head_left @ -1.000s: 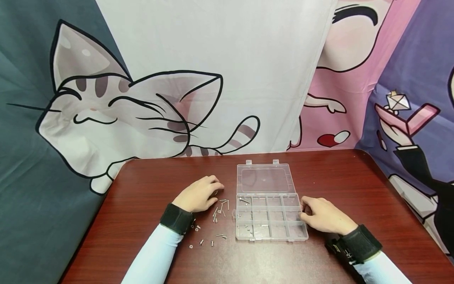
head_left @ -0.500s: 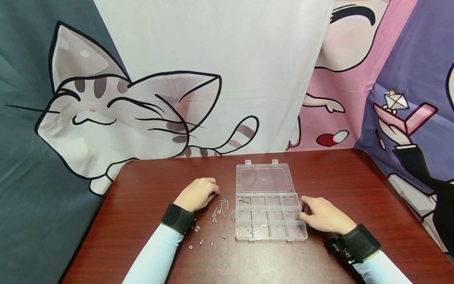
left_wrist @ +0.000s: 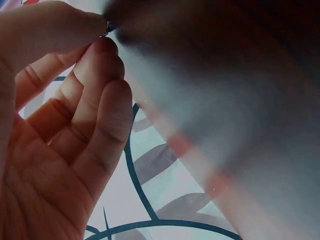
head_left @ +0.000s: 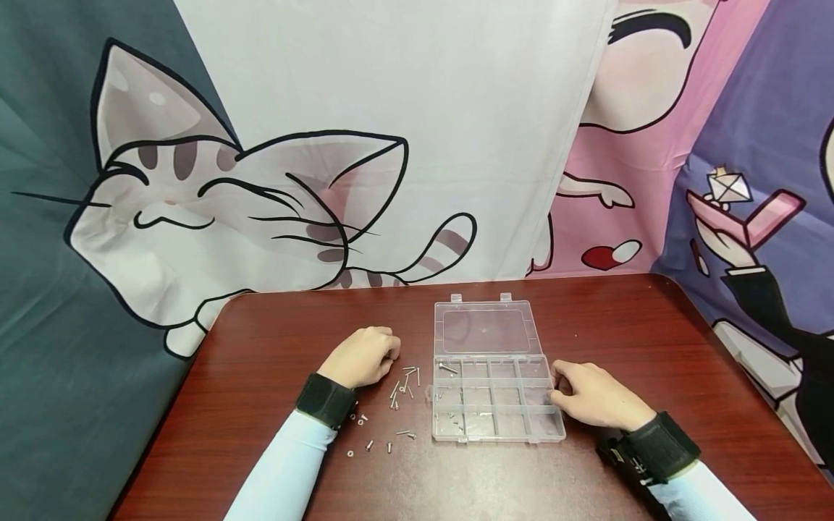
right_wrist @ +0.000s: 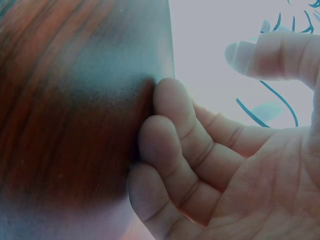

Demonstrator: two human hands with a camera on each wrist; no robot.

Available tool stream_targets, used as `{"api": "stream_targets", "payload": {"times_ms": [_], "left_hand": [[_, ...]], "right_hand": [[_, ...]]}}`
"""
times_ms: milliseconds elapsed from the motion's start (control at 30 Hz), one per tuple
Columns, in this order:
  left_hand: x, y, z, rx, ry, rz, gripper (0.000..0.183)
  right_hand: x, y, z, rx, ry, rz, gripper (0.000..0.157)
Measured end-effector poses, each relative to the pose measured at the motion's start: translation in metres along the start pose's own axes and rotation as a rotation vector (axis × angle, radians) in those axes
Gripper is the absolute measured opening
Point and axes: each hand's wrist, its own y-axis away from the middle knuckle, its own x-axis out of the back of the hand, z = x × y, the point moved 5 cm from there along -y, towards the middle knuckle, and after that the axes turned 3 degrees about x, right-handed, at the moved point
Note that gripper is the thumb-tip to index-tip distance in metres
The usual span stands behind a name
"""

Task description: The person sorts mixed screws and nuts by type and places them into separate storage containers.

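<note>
My left hand (head_left: 363,357) is low over the table, left of the loose screws (head_left: 394,391). In the left wrist view its thumb and fingertips pinch a small shiny metal piece (left_wrist: 106,30), mostly covered by the fingers. A clear plastic compartment box (head_left: 498,438) lies flat with its lid (head_left: 485,329) folded back. Beside the box's right wall is my right hand (head_left: 596,394), its thumb and index finger touching the edge. The right wrist view shows its other fingertips (right_wrist: 159,140) on the tabletop, the thumb held apart.
A long screw (head_left: 447,368) lies in the back left compartment, and small metal bits are in other left compartments. More screws and a nut (head_left: 350,454) are scattered left of the box on the brown table (head_left: 260,463). A printed cloth (head_left: 417,87) hangs behind.
My left hand has drawn back slightly to the left, away from the box, and its fingers have curled in. The right hand and the box have stayed in place.
</note>
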Motion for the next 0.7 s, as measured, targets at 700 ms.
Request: {"api": "stream_targets", "payload": {"times_ms": [700], "left_hand": [[0.036,-0.006,0.053,-0.161,0.024,0.096,0.018]], "right_hand": [[0.0,0.001,-0.001,0.011,-0.014,0.0,0.014]]}}
